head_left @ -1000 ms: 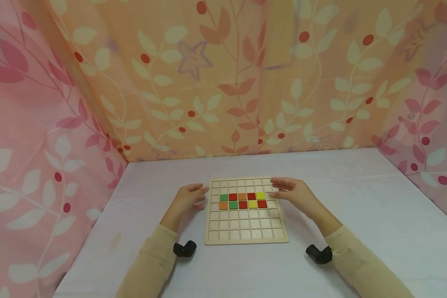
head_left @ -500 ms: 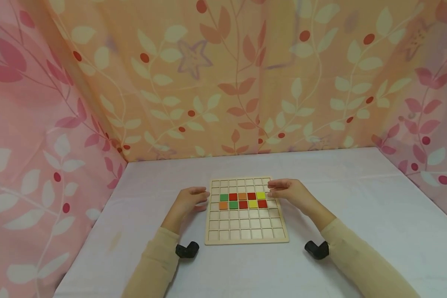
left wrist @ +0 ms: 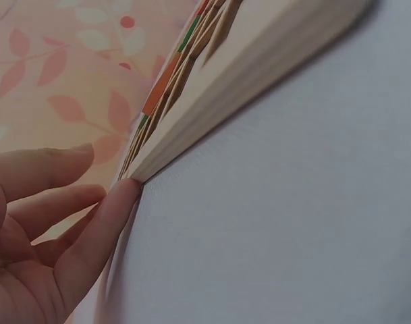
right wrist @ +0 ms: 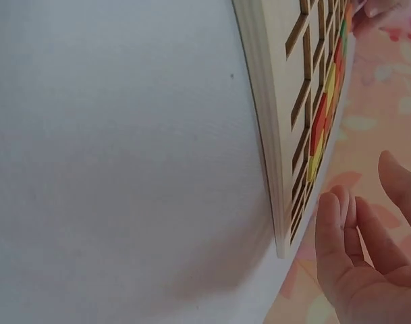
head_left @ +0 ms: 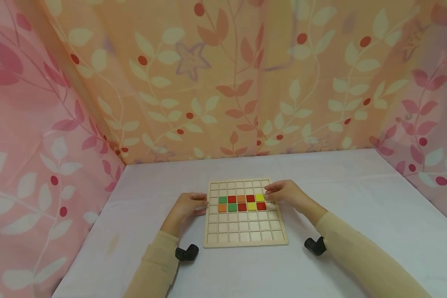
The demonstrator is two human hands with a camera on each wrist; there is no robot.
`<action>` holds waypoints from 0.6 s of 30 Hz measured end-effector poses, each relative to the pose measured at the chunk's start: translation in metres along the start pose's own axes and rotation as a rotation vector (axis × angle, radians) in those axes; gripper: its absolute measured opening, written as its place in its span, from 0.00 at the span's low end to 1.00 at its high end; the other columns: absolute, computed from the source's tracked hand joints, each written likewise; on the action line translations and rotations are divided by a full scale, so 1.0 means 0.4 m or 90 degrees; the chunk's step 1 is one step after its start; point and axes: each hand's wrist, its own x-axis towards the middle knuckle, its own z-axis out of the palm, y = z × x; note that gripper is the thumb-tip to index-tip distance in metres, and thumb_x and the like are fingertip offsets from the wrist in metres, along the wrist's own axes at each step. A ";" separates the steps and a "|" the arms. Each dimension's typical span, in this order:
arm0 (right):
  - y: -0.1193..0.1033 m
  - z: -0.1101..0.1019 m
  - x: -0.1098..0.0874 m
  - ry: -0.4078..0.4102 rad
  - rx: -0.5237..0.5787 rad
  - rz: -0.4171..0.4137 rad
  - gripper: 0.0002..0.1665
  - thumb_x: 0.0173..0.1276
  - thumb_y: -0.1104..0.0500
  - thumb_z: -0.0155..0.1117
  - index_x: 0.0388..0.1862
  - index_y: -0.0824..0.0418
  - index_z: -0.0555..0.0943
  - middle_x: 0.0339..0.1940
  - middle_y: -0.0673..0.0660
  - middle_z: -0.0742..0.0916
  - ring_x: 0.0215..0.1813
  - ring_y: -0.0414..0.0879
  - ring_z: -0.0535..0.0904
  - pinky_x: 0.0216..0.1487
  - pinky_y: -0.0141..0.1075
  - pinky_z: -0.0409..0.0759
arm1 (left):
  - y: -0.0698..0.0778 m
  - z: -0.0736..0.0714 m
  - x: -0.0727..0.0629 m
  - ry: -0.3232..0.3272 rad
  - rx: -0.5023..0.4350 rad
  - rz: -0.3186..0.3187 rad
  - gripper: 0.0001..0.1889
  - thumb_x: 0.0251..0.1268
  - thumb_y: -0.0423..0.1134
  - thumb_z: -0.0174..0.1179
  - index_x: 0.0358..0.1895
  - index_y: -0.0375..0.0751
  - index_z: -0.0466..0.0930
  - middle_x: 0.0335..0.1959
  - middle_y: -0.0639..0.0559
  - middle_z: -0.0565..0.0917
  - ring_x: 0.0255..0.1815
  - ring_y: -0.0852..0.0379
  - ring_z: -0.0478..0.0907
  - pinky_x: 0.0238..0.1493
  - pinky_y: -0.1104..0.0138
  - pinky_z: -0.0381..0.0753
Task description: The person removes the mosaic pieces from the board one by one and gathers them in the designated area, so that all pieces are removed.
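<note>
The tabletop [head_left: 350, 190] over there is pale, nearly white, with a faint yellowish stain [head_left: 113, 244] toward the left. A board [head_left: 243, 227] lies on it.

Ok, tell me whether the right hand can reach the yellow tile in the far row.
Probably yes: the right hand looks empty, its fingertips are close beside that yellow tile, and nothing visible stands between them.

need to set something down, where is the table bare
The white table is bare behind the board, up to the orange curtain; on the right, between right sleeve and pink curtain; and in front of the board, between the left black mount and right black mount. Crowded: the board's sides, beside the left hand and right hand.
</note>
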 end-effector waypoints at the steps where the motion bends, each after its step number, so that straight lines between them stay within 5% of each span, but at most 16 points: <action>1: 0.000 0.002 0.002 -0.001 -0.001 0.007 0.28 0.63 0.62 0.71 0.60 0.72 0.79 0.47 0.62 0.88 0.41 0.38 0.80 0.47 0.29 0.83 | -0.002 0.000 -0.001 0.000 0.003 0.001 0.20 0.63 0.25 0.62 0.59 0.28 0.79 0.54 0.36 0.82 0.40 0.58 0.82 0.42 0.66 0.88; 18: -0.001 0.007 0.031 0.006 -0.033 0.072 0.24 0.64 0.60 0.71 0.57 0.68 0.82 0.45 0.58 0.89 0.37 0.41 0.82 0.48 0.35 0.84 | -0.004 -0.002 -0.004 -0.025 0.027 0.017 0.21 0.62 0.21 0.59 0.60 0.26 0.77 0.48 0.39 0.81 0.33 0.61 0.79 0.37 0.69 0.87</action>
